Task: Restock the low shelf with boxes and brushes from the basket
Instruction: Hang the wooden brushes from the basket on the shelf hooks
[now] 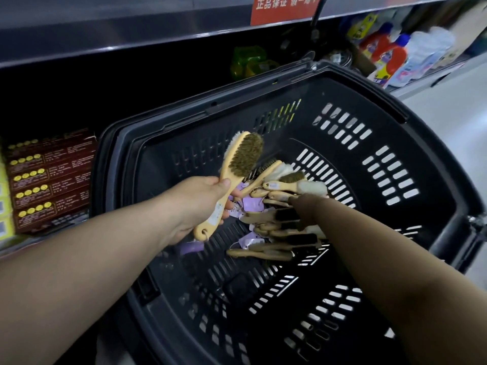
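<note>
- A wooden brush [241, 159] is gripped by its handle in the left hand [200, 206], bristles showing, above the basket [395, 106].
- More brushes [276, 219] with purple tags [253, 205] are heaped on the basket floor. The right hand [303, 209] is buried among them, and its grip cannot be made out.
- The held brush is best lifted clear of the tag strings, then laid on the low shelf [31, 241] beside the brown boxes [50, 180].
</note>
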Demonstrator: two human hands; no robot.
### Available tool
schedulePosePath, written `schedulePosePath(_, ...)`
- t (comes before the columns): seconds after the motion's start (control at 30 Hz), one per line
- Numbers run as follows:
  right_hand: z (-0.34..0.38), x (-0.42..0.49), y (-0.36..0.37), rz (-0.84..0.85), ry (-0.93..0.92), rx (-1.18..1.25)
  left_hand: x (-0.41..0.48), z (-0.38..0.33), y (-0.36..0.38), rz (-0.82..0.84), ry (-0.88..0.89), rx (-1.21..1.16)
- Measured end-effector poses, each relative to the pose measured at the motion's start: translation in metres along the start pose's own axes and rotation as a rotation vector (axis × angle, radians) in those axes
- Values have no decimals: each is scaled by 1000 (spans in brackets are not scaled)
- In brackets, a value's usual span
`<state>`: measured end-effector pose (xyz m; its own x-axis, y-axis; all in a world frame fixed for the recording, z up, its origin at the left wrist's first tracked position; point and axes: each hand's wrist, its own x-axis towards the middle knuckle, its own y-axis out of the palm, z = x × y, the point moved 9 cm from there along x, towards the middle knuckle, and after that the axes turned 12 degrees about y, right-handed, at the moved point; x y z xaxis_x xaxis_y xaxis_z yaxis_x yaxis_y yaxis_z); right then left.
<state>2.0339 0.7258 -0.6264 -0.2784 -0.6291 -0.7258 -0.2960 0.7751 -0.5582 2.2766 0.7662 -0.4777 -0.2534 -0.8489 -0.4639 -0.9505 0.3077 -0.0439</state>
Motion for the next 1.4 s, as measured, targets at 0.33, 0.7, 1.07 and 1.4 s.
schedulePosePath(0.33, 29, -71, -95, 88, -408, 293, 3, -4, -8, -22, 35, 125)
schedulePosePath(0.7, 25, -121, -128, 549, -789, 1046, -7, 3, 10, 171, -22, 22)
schedulePosePath(1.07, 23, -99, -125, 557, -1008, 1413, -2, 16, 3, 145, -98, 45)
schedulePosePath(1.4, 1, -57, -111, 122, -574, 1220, -8, 11, -2, 104, -118, -68)
